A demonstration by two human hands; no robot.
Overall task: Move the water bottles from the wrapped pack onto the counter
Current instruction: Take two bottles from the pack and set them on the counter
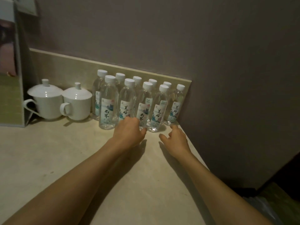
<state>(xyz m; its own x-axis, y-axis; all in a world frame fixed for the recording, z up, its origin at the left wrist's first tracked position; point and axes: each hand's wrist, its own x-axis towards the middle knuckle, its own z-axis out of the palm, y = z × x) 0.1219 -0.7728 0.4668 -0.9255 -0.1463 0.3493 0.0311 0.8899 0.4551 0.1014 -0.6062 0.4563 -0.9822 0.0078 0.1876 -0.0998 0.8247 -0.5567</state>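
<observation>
Several clear water bottles (pixel 108 101) with white caps and printed labels stand upright in two rows on the beige counter (pixel 65 151), against the low backsplash. My left hand (pixel 129 131) reaches to the front row; its fingers and thumb curl round the base of a front-row bottle (pixel 145 101), hiding the bottle's lower part. My right hand (pixel 177 138) hovers just above the counter, in front of the rightmost bottle (pixel 176 104), with loosely curled fingers that hold nothing. Crinkled clear plastic (pixel 263 207) shows dimly below the counter's right edge.
Two white lidded cups (pixel 47 99) (pixel 78 103) stand left of the bottles. A mirror or frame (pixel 17 78) leans at the far left. A dark wall (pixel 227 78) closes the right side, and the counter's right edge runs diagonally by my right arm.
</observation>
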